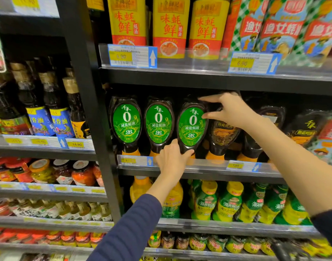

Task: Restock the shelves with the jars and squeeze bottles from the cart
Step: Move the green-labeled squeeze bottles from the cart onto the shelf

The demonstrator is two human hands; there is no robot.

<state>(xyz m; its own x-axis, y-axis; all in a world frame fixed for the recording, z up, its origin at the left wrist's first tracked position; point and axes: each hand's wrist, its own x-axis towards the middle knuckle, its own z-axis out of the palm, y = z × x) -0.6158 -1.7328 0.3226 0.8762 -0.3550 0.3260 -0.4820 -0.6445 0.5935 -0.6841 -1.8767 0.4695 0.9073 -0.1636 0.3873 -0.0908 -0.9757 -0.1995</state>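
Observation:
Three dark squeeze bottles with green oval labels stand cap-down in a row on the middle shelf (199, 171). My left hand (171, 159) grips the orange-capped bottom of the third green-label squeeze bottle (191, 127). My right hand (228, 110) holds the top right of the same bottle, thumb and fingers curled round its upper end. The other two green-label bottles (126, 124) (158, 126) stand to its left, untouched. A dark bottle with a gold label (222, 136) stands right behind my right hand. The cart is out of view.
Yellow oyster-sauce pouches (169, 25) fill the shelf above, green-and-yellow bottles (229, 202) the shelf below. A black upright post (93, 110) divides the bays. Dark glass bottles (58, 110) and jars (82, 173) stand in the left bay. Price tags line the shelf edges.

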